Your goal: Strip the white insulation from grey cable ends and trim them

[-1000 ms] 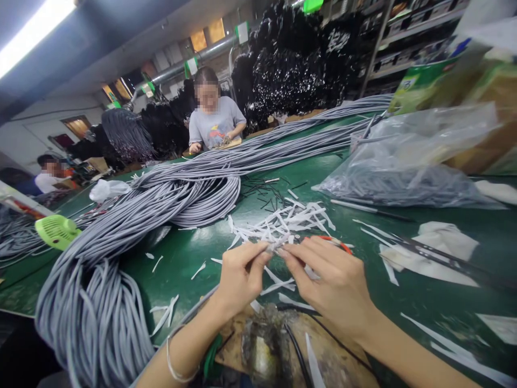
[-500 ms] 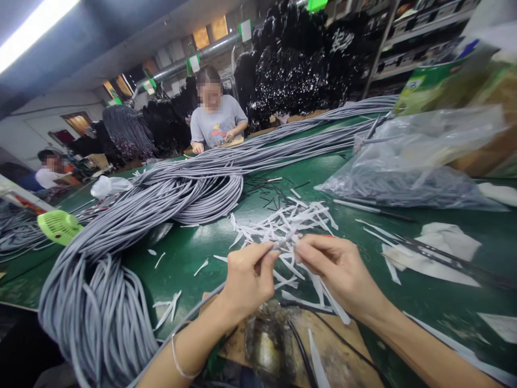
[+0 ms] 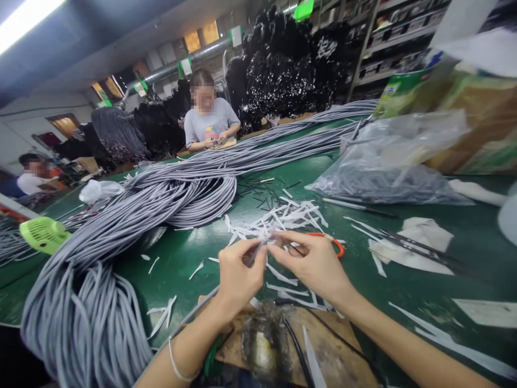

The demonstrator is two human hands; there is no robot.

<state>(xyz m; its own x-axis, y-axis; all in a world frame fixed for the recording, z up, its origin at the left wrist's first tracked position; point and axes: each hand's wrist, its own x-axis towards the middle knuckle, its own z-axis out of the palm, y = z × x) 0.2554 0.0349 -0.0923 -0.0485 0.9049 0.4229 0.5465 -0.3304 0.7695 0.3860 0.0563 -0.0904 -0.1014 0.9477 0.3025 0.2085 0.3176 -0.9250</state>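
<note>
Now, grey cable end (image 3: 258,249): pinched between your two hands, just on your side of the white strip pile (image 3: 283,215).
Left hand (image 3: 238,272): your fingers are closed round the cable end, near side of the pile.
Right hand (image 3: 313,264): your fingertips grip the cable's tip at the pile's near edge.
Red-handled tool (image 3: 338,247): right of the pile, behind your right hand.
Grey cable bundle (image 3: 169,196): left of the pile.
Co-worker (image 3: 208,121): well beyond the pile.

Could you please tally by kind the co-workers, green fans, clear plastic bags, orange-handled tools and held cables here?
Co-workers: 2
Green fan: 1
Clear plastic bag: 1
Orange-handled tool: 1
Grey cable, pinched by left hand and right hand: 1
Total: 6
</note>
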